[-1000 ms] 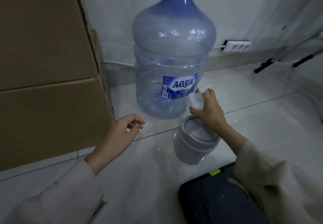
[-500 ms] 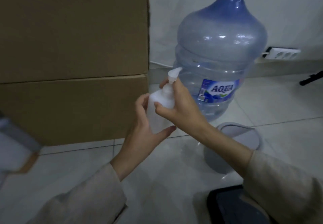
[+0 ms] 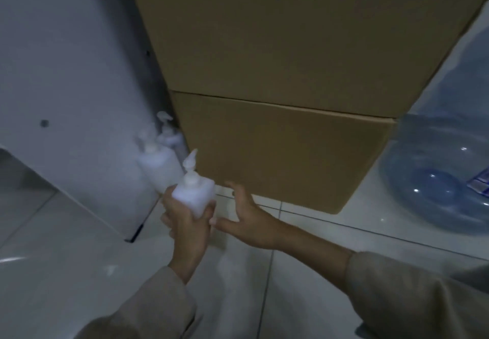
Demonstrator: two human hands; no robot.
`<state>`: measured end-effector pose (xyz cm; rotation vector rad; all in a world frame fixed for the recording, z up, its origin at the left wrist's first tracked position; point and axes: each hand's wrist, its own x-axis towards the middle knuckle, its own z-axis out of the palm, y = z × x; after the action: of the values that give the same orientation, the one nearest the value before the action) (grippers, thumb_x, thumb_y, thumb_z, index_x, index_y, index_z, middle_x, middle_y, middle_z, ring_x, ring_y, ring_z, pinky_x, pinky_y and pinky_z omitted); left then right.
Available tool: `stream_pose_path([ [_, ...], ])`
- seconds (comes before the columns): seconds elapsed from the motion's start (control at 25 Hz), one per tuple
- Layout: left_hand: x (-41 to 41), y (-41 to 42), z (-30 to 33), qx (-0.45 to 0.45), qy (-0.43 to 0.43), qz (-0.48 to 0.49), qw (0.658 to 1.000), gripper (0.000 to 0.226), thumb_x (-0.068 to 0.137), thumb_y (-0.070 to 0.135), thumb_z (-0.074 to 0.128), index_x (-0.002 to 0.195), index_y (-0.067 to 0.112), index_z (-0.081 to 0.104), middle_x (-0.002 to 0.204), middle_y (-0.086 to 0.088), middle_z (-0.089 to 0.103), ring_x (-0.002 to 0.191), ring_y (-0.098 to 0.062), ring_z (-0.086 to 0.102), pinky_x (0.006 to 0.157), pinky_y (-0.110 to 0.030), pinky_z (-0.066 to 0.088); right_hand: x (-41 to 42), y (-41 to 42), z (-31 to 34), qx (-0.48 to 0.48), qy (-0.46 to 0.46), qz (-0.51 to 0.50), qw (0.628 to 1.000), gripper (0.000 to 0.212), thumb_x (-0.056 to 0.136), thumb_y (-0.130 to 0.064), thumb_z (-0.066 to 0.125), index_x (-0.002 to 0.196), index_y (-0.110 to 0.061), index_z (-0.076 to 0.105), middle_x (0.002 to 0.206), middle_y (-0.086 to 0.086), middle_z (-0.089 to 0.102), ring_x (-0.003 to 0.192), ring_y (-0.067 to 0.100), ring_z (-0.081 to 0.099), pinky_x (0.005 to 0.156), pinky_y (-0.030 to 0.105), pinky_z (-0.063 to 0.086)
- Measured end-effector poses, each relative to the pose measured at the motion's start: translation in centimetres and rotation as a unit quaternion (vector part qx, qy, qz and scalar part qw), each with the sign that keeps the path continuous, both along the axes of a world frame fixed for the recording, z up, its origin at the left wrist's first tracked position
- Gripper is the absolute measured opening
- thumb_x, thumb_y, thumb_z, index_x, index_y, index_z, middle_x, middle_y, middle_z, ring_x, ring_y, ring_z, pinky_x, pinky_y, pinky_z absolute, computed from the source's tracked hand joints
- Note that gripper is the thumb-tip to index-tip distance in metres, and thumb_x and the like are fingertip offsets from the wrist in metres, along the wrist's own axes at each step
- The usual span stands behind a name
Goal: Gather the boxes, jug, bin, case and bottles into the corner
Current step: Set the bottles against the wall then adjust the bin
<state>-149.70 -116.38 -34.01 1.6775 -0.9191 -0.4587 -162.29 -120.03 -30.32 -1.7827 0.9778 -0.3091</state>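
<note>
My left hand (image 3: 185,229) grips a white pump bottle (image 3: 193,191) by its lower body, upright above the floor. Just to its right, my right hand (image 3: 244,218) is off the bottle with fingers spread, near the foot of the lower cardboard box (image 3: 285,158). A second cardboard box (image 3: 291,34) is stacked on top. Two more white pump bottles (image 3: 158,164) stand on the floor in the gap between the boxes and a white panel. The blue water jug (image 3: 439,174) stands at the right of the boxes, partly cut off by the frame.
A white cabinet panel (image 3: 74,100) rises at the left with its bottom corner on the tiled floor (image 3: 304,259). Beige sleeves cover both forearms. A dark edge shows at the lower right corner.
The bottle passed from my right hand to my left hand. The view swung left from the jug toward the gap beside the boxes. My right hand let go and opened.
</note>
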Motion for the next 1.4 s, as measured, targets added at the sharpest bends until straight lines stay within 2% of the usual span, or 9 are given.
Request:
stream_pose_path([
  [0.24,6.9,-0.2,-1.5,-0.005,-0.002,0.119,0.993,0.071,0.076,-0.003,0.068,0.131,-0.008,0.023,0.135,-0.027,0.034,0.128,-0.034,0.036,0.105,-0.029,0.029,7.1,-0.3,-2.5,0.141,0.006,0.026,0.99,0.07,0.092,-0.036,0.046,0.145,-0.023,0.002,0.144,0.007,0.031,0.112,0.015,0.042,0.078,0.015,0.039],
  [0.48,7.8,-1.8,-1.5,0.039,-0.118,0.194,0.973,0.077,0.076,0.004,0.069,0.137,-0.004,0.024,0.138,-0.027,0.029,0.131,-0.039,0.025,0.11,-0.036,0.015,12.1,-3.9,-2.8,0.207,-0.114,-0.102,0.966,0.066,0.094,-0.013,0.038,0.147,-0.022,0.0,0.125,0.003,0.041,0.118,0.025,0.047,0.103,0.039,0.039],
  [0.56,7.6,-2.3,-1.6,0.041,-0.112,0.2,0.972,0.075,0.075,-0.001,0.068,0.137,-0.004,0.025,0.138,-0.027,0.027,0.13,-0.038,0.024,0.108,-0.029,0.013,13.2,-5.3,-2.8,0.213,-0.136,-0.118,0.96,0.07,0.091,-0.006,0.036,0.146,-0.028,0.0,0.125,0.0,0.039,0.12,0.03,0.049,0.098,0.044,0.044],
  [0.68,7.3,-2.6,-1.9,0.033,-0.098,0.209,0.972,0.077,0.073,-0.009,0.065,0.137,-0.001,0.024,0.137,-0.027,0.022,0.129,-0.036,0.023,0.104,-0.014,0.008,14.8,-6.7,-2.8,0.228,-0.177,-0.13,0.949,0.072,0.084,0.002,0.033,0.144,-0.03,0.009,0.139,0.002,0.038,0.101,0.028,0.052,0.072,0.035,0.047],
  [0.8,7.6,-2.3,-2.5,0.023,-0.101,0.219,0.97,0.074,0.069,-0.013,0.065,0.133,-0.005,0.029,0.132,-0.029,0.027,0.126,-0.037,0.029,0.109,-0.023,0.019,16.2,-6.9,-3.4,0.228,-0.185,-0.165,0.942,0.074,0.085,0.0,0.036,0.144,-0.03,0.004,0.145,0.001,0.03,0.109,0.023,0.049,0.087,0.041,0.05],
  [0.92,8.2,-1.9,-3.1,0.072,-0.05,0.196,0.977,0.055,0.077,-0.004,0.062,0.123,-0.009,0.032,0.126,-0.024,0.032,0.124,-0.036,0.036,0.106,-0.035,0.034,16.4,-6.8,-4.3,0.223,-0.197,-0.172,0.939,0.074,0.086,0.001,0.037,0.143,-0.029,0.001,0.141,0.002,0.033,0.115,0.023,0.047,0.098,0.049,0.047],
  [1.08,7.5,-1.2,-3.1,0.086,0.034,0.161,0.983,0.047,0.077,-0.005,0.06,0.102,0.01,0.024,0.113,-0.011,0.025,0.116,-0.037,0.04,0.092,-0.034,0.043,14.9,-7.1,-4.5,0.19,-0.165,-0.148,0.956,0.06,0.086,0.003,0.036,0.135,-0.022,0.012,0.118,-0.005,0.038,0.082,0.002,0.047,0.062,0.023,0.045],
  [1.16,6.7,-0.7,-3.2,0.135,0.102,0.123,0.978,0.043,0.078,-0.002,0.058,0.099,0.013,0.024,0.118,-0.017,0.032,0.114,-0.038,0.04,0.097,-0.043,0.042,13.7,-7.0,-4.5,0.165,-0.127,-0.13,0.969,0.052,0.088,0.0,0.039,0.132,-0.019,0.018,0.119,-0.003,0.039,0.078,0.001,0.044,0.058,0.019,0.038],
  [1.4,2.7,0.0,-1.6,0.23,0.154,-0.111,0.955,0.01,0.091,0.006,0.046,0.093,0.015,0.051,0.1,-0.006,0.054,0.089,-0.017,0.05,0.073,-0.027,0.04,6.6,-5.0,-3.3,0.11,-0.021,-0.03,0.993,0.045,0.092,-0.004,0.039,0.134,-0.015,0.028,0.147,0.004,0.037,0.103,0.014,0.047,0.065,0.018,0.039],
])
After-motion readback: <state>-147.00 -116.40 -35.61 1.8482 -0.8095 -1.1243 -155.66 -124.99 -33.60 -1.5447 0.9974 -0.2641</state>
